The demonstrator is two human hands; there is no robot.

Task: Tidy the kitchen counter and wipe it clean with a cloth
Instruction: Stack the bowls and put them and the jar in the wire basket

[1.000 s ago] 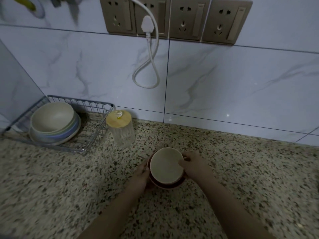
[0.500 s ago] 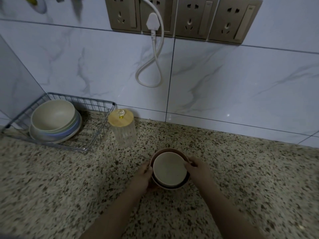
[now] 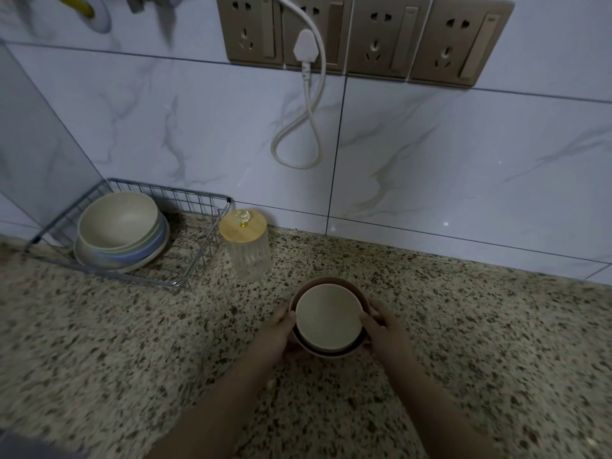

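Down near the middle of the speckled granite counter (image 3: 463,342) sits a pair of nested bowls: a cream round bowl (image 3: 328,318) with a matte, pale inside rests in a slightly wider pink bowl (image 3: 334,354), whose rim shows as a thin ring all round it and whose inner wall looks dark at the near edge. The left hand (image 3: 280,332) curls its fingers against the left side of the pink bowl, and the right hand (image 3: 385,329) grips the right side, fingertips lying over the cream bowl's rim. Just behind and to the left stands a ribbed clear glass jar (image 3: 248,256) with a round bamboo lid and a crystal knob, apart from the bowls. Further left, a wire dish rack (image 3: 195,256) against the marble-tiled wall holds a stack of pale bowls and plates (image 3: 121,231). A white plug and looped cord (image 3: 306,48) hang from a row of bronze wall sockets (image 3: 364,31).
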